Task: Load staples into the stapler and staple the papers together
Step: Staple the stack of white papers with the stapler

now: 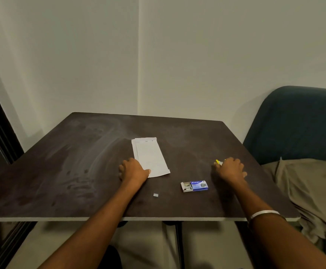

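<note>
White papers (150, 155) lie stacked near the middle of the dark table (80, 162). My left hand (132, 169) rests on their near left corner, thumb on the sheet. My right hand (230, 168) covers a small yellow stapler (218, 162) on the table's right side; only its yellow tip shows past my fingers. A blue box of staples (195, 186) lies half open between my hands, near the front. A small loose strip of staples (155, 195) sits on the table in front of the papers.
The table's front edge (119, 219) runs just below my forearms. A dark blue chair (298, 121) stands at the right with beige cloth (309, 187) draped beside the table. A white wall is behind.
</note>
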`<state>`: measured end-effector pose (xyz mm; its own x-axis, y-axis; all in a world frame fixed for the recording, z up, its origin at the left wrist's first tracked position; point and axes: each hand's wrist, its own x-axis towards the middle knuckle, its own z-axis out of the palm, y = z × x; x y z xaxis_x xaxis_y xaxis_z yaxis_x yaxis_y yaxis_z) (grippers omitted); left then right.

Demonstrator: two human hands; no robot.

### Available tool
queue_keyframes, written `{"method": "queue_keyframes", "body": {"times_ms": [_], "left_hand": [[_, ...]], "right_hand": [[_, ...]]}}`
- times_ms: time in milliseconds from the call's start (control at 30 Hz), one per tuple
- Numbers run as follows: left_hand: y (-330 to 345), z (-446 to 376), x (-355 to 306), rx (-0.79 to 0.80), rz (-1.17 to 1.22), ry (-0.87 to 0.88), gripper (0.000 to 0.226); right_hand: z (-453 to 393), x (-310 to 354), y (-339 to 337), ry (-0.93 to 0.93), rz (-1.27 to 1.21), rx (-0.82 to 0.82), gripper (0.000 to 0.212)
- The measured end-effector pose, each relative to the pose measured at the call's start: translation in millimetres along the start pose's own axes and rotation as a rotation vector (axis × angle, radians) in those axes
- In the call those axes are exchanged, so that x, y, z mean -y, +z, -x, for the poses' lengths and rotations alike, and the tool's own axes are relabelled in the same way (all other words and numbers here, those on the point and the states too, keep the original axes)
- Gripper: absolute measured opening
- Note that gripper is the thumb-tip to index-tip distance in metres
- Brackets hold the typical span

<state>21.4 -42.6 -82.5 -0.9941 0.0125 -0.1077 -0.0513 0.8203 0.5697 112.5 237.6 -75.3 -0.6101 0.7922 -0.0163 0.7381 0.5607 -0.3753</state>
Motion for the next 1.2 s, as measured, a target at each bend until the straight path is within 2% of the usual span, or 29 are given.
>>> {"method": "queue_keyframes", "body": {"times_ms": [167,367,600,667,800,900,967,1100,1200], "left_hand": [[-2.4,-7.0,-11.1,0.063,-0.080,-0.056,0.056],[0.3,-7.7,-16.2,0.072,-0.092,-0.088,0.043],[-5.9,-7.5,-16.5,0.082,-0.095,-0.063,0.036],[-8.4,-6.1,-16.5,0.088,-0.105,-0.058,0.036],[-15.3,1.2,-15.9,0.103,-0.218,-0.023,0.040],[-15.8,2.5,-15.5,0.120,-0.252,-0.065,0.050],[-17.7,4.0,-15.6,0.136,-0.277,-0.069,0.054],[-18.4,3.1,-14.7,0.161,-0.294,-0.064,0.062],[-17.5,1.9,-11.0,0.147,-0.249,-0.047,0.059]], "right_hand": [[-6.7,1.4,7.3,-0.004,0.032,0.022,0.069],[-8.0,-8.8,13.0,-0.046,-0.019,-0.009,0.056],[12.7,20.8,4.1,-0.305,-0.376,-0.051,0.035],[28.1,35.3,0.8,-0.347,-0.544,0.030,0.031],[66.1,55.5,1.4,-0.305,-0.909,0.381,0.025],[88.0,63.4,6.7,-0.219,-1.164,0.634,0.024],[97.3,68.9,13.3,-0.258,-1.053,0.617,0.029],[101.3,81.7,25.3,-0.502,-0.469,0.293,0.043],[100.0,90.2,32.7,-0.700,-0.212,0.316,0.043]]}}
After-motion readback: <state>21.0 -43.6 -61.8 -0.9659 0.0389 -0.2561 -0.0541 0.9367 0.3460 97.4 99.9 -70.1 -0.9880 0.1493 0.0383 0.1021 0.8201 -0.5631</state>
